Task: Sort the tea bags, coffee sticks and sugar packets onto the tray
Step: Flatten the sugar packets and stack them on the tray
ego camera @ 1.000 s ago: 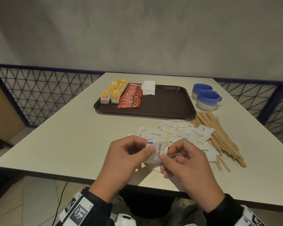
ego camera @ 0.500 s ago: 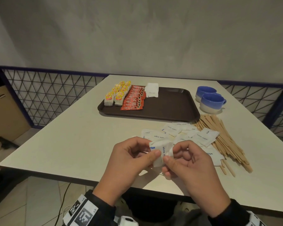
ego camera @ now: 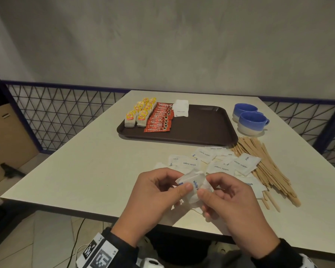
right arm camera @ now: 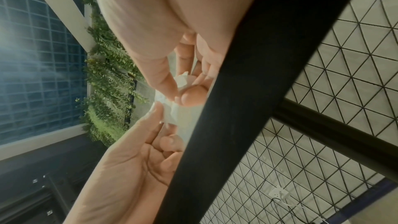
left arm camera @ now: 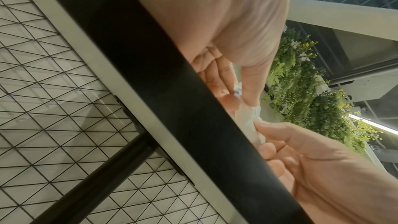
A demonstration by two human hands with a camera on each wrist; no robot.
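- Since a second ago the hands have hardly shifted; the held packets (ego camera: pixel 191 187) remain bunched between them near the table's front edge, the stack turned a little, "white" now readable.
- Left hand (ego camera: pixel 153 198): thumb and curled fingers pinch the left side of the packets.
- Right hand (ego camera: pixel 232 206): thumb and forefinger pinch the right side; the other fingers are curled beneath.
- How many packets are held cannot be told; they look crumpled in both wrist views.
- Just beyond the hands: loose packets (ego camera: pixel 219 161) scattered on the table (ego camera: pixel 85 167), some overlapping the stirrers (ego camera: pixel 269 167) to the right.
- Further ahead: the tray (ego camera: pixel 201 128) with tea bags (ego camera: pixel 139 115), coffee sticks (ego camera: pixel 161 118) and a small sugar pile (ego camera: pixel 180 110) at its far left; the right half is bare.
- Beyond, to the right: two cups (ego camera: pixel 249 118).
- Risk: the pinch is at the edges only; uneven squaring could let a packet slip off the table's front edge.
- Risk: hard squeezing could split a paper seam and spill sugar.
- Risk: gathering the rest may drag stirrers along.
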